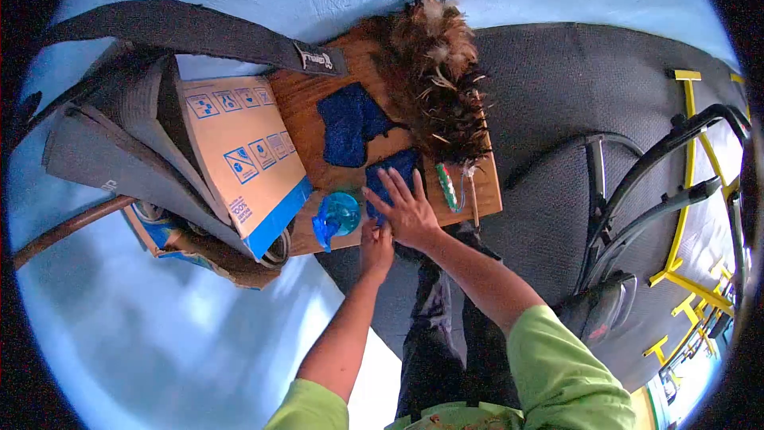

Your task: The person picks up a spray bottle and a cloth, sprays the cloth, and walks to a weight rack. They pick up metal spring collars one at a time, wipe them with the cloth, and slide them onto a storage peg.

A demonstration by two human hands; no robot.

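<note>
A dark blue cloth (395,166) lies on the wooden tabletop (310,89). My right hand (412,215) rests flat on it with the fingers stretched out and apart. At the cloth's near edge, my left hand (376,248) is closed, its fingers pinching the fabric beside my right hand. A second dark blue cloth (348,129) is spread farther back, uneven in outline. Just left of my hands is a clear, bluish bottle (342,213) with a blue top (324,227).
A brown feather duster (446,64) lies along the table's right side, near a green-and-white item (446,187). At left stand a cardboard box (243,131) and dark foam-like sheets (127,139). Black gym equipment (605,231) and yellow frames (684,215) stand at right.
</note>
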